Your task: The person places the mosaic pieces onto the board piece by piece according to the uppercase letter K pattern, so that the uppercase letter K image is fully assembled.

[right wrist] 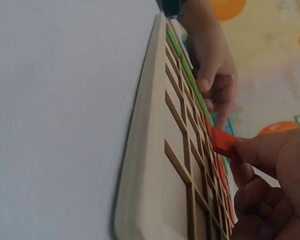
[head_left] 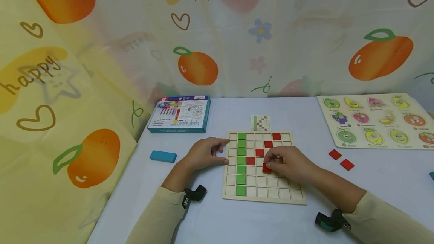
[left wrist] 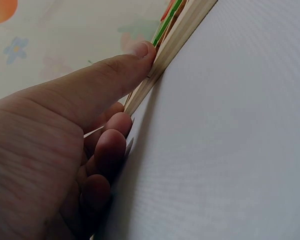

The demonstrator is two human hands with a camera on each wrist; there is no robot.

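A wooden grid board (head_left: 234, 193) lies on the white table, with a column of green tiles (head_left: 241, 161) and a diagonal of red tiles (head_left: 259, 152). My right hand (head_left: 288, 163) pinches a red tile (head_left: 266, 168) just over the board's middle cells; the right wrist view shows that red tile (right wrist: 223, 142) between fingertips above the board (right wrist: 150, 165). My left hand (head_left: 205, 153) rests at the board's left edge, thumb (left wrist: 125, 70) and curled fingers pressed against the board's rim (left wrist: 177, 40).
Two loose red tiles (head_left: 341, 159) lie right of the board. A pattern card (head_left: 260, 122) sits behind it. A blue block (head_left: 163, 156) and a printed box (head_left: 179, 114) are at the left, a fruit puzzle board (head_left: 376, 121) at the far right.
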